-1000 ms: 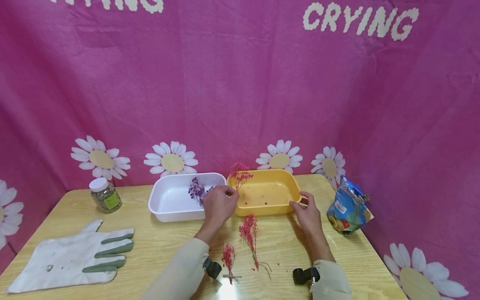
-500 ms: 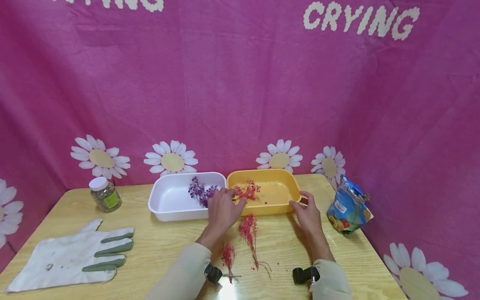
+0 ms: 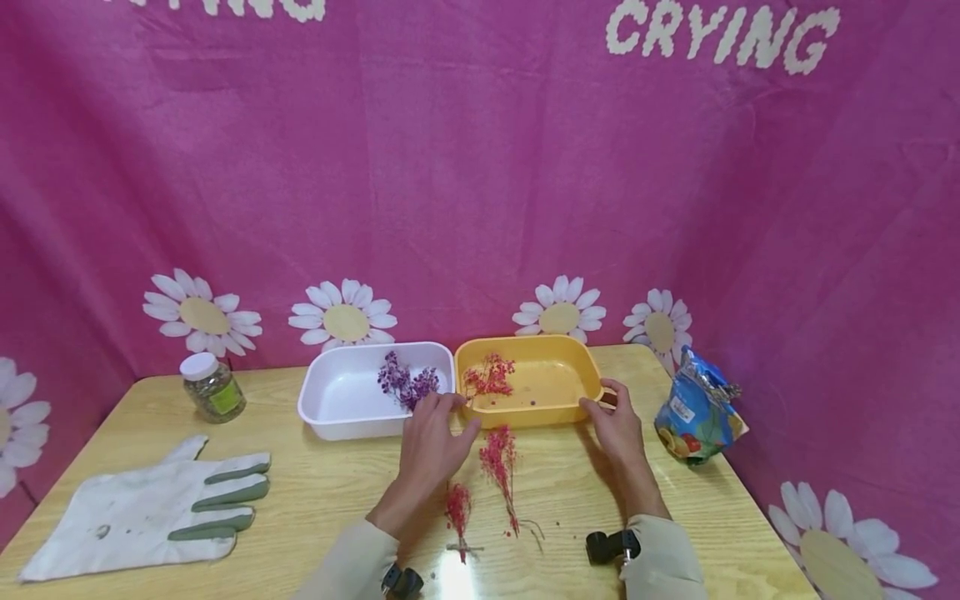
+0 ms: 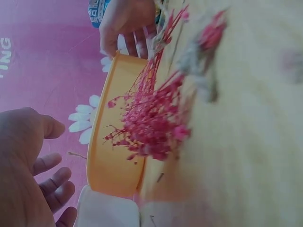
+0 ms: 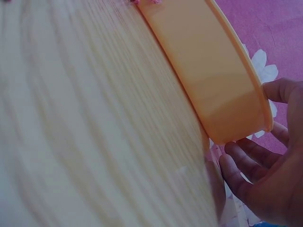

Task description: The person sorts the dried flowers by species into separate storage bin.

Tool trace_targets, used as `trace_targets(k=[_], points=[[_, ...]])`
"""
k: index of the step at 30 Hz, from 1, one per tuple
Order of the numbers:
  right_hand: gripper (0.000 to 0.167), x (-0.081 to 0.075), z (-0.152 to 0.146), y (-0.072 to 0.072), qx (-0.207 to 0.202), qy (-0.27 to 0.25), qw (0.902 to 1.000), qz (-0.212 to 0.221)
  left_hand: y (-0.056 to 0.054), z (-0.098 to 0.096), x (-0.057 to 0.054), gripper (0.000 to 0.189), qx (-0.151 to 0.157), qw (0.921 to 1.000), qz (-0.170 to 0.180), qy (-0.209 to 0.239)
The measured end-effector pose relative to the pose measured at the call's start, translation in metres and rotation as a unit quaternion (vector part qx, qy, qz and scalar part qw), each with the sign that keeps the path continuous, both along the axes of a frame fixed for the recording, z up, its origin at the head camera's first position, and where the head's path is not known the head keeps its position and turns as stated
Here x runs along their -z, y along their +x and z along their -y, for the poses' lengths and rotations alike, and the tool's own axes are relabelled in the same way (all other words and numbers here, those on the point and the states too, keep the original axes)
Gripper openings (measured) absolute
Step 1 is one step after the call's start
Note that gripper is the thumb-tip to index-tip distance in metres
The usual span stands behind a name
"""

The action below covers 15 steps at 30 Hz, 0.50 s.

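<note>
My left hand (image 3: 431, 450) hovers by the near side, where the white tub (image 3: 352, 429) and the yellow tub (image 3: 540, 416) meet. Its fingers are spread and hold nothing. A sprig of dried pink-red flowers (image 3: 491, 377) lies in the yellow tub's left end. At that tub's right end my right hand (image 3: 618, 429) grips the corner, thumb on the rim (image 5: 265, 101) and fingers below it. Dried purple flowers (image 3: 405, 385) lie in the white tub. In front of the tubs, on the table, lie a larger pink-red sprig (image 3: 498, 462) and a smaller one (image 3: 459, 510).
At the left lie a white and green work glove (image 3: 150, 508) and, behind it, a lidded jar (image 3: 213, 392). A crumpled blue packet (image 3: 696, 412) stands near the table's right edge. Behind the tubs hangs a pink curtain (image 3: 465, 183). Small crumbs dot the table.
My left hand lowered a pink-red sprig into the yellow tub, let go and drew back toward me. The right hand has stayed at the tub's right corner.
</note>
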State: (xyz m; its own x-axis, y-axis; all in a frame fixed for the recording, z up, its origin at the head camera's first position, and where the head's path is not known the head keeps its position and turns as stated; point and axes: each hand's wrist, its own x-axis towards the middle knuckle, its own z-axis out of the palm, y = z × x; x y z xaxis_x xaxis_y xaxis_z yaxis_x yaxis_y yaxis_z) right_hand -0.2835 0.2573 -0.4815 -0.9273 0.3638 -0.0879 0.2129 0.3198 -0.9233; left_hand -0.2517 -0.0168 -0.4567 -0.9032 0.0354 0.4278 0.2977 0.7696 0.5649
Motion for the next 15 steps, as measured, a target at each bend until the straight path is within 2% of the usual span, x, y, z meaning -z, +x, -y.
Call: trace_targets(k=[7, 15], points=[[0.058, 0.001, 0.0, 0.0, -0.005, -0.004, 1.0, -0.001, 0.017, 0.006, 0.007, 0.035, 0.01, 0.9999, 0.009, 0.01], [0.058, 0.001, -0.001, 0.002, -0.007, 0.002, 0.9999, -0.011, 0.03, 0.011, 0.011, 0.036, 0.009, 0.9996, 0.022, 0.016]])
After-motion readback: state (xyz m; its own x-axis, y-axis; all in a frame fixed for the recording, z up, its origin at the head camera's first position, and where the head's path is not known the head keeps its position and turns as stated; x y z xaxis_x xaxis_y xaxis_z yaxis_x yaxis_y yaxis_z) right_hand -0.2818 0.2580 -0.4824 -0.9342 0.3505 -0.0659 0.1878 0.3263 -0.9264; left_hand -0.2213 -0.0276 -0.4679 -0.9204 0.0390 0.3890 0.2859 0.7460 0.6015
